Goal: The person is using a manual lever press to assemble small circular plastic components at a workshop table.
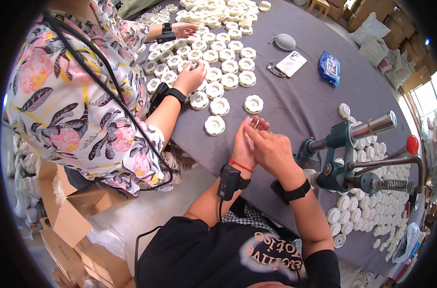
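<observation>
My left hand (244, 145) is turned palm up and cupped, with its fingers curled. Over it lies my right hand (274, 152), its fingertips bent into the left palm. Between the fingers is something too small and too hidden to name. Just beyond my fingertips a white scalloped round plastic part (253, 104) rests on the grey cloth. Another such round part (214, 125) sits to the left of my hands, near the table's edge.
A green hand press (337, 139) with a red-knobbed lever stands close on my right, many white round parts (358, 209) behind it. At left a co-worker's hand (191, 77) touches similar parts. Farther off lie a grey case (284, 42), a phone (291, 64) and a blue packet (329, 68).
</observation>
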Available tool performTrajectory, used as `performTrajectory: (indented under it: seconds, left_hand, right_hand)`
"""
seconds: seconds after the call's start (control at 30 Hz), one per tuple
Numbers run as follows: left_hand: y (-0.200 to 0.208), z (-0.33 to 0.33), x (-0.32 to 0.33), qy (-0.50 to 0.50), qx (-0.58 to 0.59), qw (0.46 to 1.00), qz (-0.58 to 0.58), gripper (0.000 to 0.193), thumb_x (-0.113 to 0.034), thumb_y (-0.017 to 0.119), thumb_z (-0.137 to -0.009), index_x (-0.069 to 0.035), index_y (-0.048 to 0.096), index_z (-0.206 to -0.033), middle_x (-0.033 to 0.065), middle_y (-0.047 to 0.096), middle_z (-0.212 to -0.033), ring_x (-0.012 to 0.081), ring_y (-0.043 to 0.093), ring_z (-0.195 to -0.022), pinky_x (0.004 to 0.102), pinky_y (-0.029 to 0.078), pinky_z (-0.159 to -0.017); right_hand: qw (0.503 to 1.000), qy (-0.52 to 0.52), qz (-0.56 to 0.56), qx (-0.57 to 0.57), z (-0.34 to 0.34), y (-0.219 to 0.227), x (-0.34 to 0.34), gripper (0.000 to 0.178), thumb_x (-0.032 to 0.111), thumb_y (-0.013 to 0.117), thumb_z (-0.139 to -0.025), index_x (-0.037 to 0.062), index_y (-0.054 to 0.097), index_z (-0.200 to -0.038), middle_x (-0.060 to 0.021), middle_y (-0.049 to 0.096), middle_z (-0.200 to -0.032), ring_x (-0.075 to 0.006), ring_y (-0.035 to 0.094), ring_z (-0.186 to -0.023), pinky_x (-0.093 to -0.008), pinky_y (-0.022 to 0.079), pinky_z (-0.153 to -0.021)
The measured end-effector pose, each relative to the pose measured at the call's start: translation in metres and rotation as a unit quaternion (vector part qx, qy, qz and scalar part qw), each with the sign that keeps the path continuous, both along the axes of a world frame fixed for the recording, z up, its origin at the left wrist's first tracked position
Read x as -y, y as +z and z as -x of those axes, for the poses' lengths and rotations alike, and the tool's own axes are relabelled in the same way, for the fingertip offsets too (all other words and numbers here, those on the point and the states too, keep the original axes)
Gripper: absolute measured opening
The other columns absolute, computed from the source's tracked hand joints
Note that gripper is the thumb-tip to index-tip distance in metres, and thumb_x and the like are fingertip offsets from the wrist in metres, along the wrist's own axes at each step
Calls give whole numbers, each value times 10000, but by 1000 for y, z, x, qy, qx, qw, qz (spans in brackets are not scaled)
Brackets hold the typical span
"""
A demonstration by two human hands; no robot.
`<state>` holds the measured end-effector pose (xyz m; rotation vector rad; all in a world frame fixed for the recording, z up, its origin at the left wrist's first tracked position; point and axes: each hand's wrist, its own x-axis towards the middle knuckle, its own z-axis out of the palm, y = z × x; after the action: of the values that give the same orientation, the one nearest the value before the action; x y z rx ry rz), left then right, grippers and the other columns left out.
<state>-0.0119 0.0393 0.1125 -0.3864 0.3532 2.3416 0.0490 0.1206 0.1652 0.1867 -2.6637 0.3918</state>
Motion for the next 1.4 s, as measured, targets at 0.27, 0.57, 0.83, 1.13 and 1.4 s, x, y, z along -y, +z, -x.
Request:
performTrajectory:
  seconds: [0.27, 0.57, 0.83, 1.13, 1.4]
  left_hand:
    - [-12, -29, 15, -24, -122, 981, 151, 185, -240, 541, -962, -85, 554, -1061, 53, 591, -1039, 173, 590, -958, 343, 470, -869]
    - [-16, -106, -20, -83, -740, 525, 413, 755, -338, 832, -671, -20, 479, -1257, 142, 546, -1213, 315, 521, -1149, 423, 372, -1035]
    - [-9, -122, -63, -59, -793, 469, 384, 899, -313, 846, -610, -5, 412, -1334, 191, 607, -1145, 391, 567, -1084, 483, 373, -1051]
    - [-28, -95, 36, -38, -809, 310, 498, 995, -366, 860, -612, -13, 388, -1414, 116, 636, -1118, 313, 581, -1100, 526, 325, -1071]
    - [-24, -62, 31, -13, -790, 260, 555, 951, -437, 787, -721, 6, 342, -1436, 215, 401, -1446, 371, 340, -1373, 506, 217, -1137]
  right_hand:
    - [979, 66, 174, -81, -116, -5, 3, 444, 2, 657, -728, 19, 609, -1169, -55, 504, -626, -240, 521, -525, -363, 396, -488]
    - [908, -409, 91, -24, -252, -79, -83, 414, 86, 636, -817, -11, 556, -1211, -211, 610, -1079, -339, 594, -977, -442, 474, -847]
    - [913, -397, -8, 93, -208, -121, -105, 547, 124, 618, -819, -6, 464, -1328, -233, 420, -1400, -405, 296, -1383, -543, 231, -1131]
    - [889, -382, 251, -8, -274, -117, -83, 456, 26, 576, -847, -16, 499, -1295, -210, 495, -1339, -349, 484, -1241, -420, 379, -1047]
    - [476, -199, 851, -101, -236, -68, -56, 358, 223, 450, -1004, -15, 489, -1269, -130, 597, -1164, -225, 630, -1027, -376, 553, -850]
